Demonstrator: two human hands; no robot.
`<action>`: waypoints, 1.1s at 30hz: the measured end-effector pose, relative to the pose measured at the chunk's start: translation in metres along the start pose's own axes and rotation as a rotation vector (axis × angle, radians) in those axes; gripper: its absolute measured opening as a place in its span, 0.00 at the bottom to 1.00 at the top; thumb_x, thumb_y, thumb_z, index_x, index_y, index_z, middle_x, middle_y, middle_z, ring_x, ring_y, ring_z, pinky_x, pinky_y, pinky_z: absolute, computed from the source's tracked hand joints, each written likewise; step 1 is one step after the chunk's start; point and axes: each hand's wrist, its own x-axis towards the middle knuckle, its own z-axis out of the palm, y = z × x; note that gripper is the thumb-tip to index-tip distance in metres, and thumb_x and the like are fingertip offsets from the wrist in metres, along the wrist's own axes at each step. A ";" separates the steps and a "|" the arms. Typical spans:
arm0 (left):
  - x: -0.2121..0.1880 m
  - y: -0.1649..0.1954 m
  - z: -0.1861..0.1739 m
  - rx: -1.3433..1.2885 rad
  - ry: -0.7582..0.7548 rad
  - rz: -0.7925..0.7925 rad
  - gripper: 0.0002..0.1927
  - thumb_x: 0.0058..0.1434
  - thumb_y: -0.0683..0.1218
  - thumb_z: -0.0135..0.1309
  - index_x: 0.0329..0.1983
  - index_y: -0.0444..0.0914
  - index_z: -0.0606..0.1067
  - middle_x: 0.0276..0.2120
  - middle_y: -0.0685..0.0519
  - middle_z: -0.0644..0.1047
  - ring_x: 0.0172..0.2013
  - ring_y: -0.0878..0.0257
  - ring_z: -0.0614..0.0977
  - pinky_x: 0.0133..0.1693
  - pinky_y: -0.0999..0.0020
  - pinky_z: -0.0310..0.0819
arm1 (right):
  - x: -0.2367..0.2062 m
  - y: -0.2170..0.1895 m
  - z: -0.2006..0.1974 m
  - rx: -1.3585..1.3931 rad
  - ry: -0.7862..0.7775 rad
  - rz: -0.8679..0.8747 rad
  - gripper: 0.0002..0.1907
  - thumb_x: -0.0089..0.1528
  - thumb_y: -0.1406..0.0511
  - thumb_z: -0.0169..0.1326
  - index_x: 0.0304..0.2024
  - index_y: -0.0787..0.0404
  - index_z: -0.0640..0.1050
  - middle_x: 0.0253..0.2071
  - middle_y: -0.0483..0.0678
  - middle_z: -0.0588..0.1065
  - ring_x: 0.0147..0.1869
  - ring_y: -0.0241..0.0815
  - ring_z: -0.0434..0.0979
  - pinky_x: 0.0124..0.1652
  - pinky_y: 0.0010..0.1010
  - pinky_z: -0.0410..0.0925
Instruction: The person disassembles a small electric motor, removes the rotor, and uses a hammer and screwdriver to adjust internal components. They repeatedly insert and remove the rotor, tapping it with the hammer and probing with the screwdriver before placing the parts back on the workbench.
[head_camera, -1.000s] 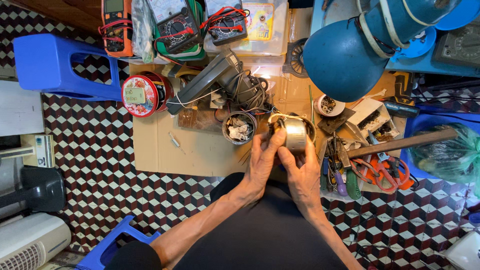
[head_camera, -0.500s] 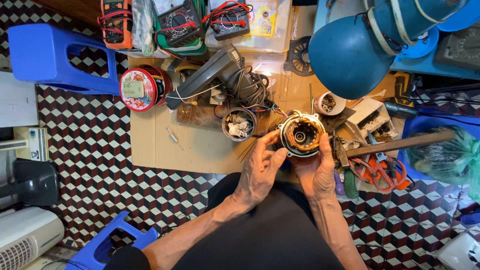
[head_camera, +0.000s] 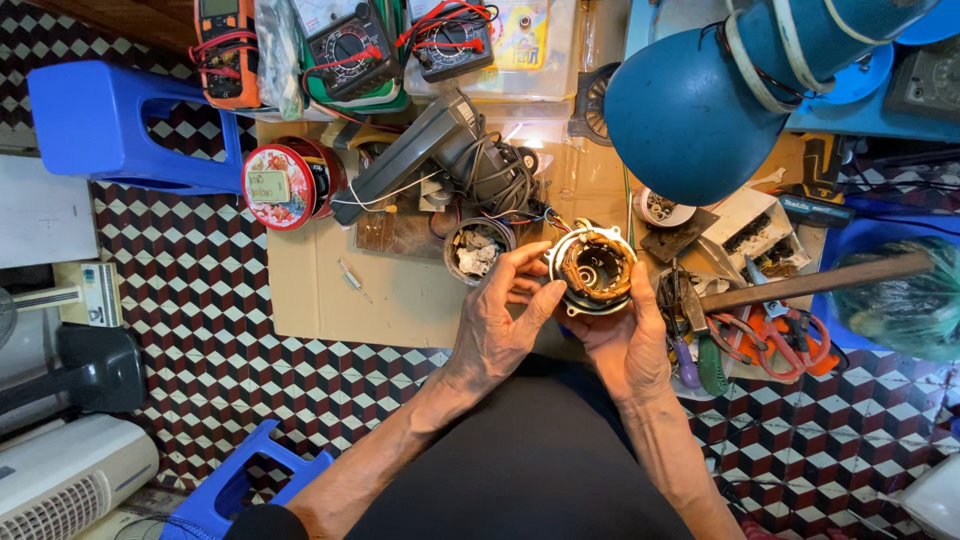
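I'm gripping the round motor stator with both hands above the cardboard sheet | left hand pinching its left rim | right hand cradling it underneath | hammer lying just right.

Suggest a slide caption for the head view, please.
Both hands, left hand and right hand, hold a copper-wound motor stator over a cluttered workbench.

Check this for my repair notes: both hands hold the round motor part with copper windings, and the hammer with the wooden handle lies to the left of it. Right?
Not quite. In the head view both the left hand and right hand do hold the round motor part, but the hammer lies to its right, beside the orange scissors.
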 end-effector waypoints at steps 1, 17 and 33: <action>0.003 -0.002 0.001 0.003 -0.006 -0.001 0.25 0.69 0.52 0.55 0.65 0.38 0.69 0.47 0.47 0.79 0.43 0.62 0.84 0.45 0.67 0.83 | 0.003 -0.002 -0.001 -0.016 -0.002 -0.005 0.31 0.69 0.47 0.44 0.68 0.56 0.67 0.62 0.51 0.73 0.61 0.46 0.76 0.57 0.50 0.72; 0.069 -0.016 0.017 -0.032 -0.106 -0.341 0.30 0.62 0.49 0.55 0.64 0.32 0.63 0.39 0.45 0.79 0.38 0.62 0.84 0.39 0.67 0.80 | 0.042 -0.020 -0.021 -0.303 0.033 -0.110 0.31 0.70 0.51 0.48 0.64 0.68 0.68 0.57 0.51 0.74 0.60 0.41 0.75 0.60 0.39 0.70; 0.097 -0.011 0.029 0.212 -0.037 -0.342 0.27 0.56 0.47 0.58 0.58 0.34 0.70 0.26 0.53 0.78 0.28 0.64 0.82 0.32 0.67 0.79 | 0.059 -0.023 -0.016 -0.389 0.039 -0.125 0.34 0.67 0.49 0.51 0.65 0.67 0.69 0.58 0.52 0.73 0.60 0.40 0.73 0.57 0.35 0.69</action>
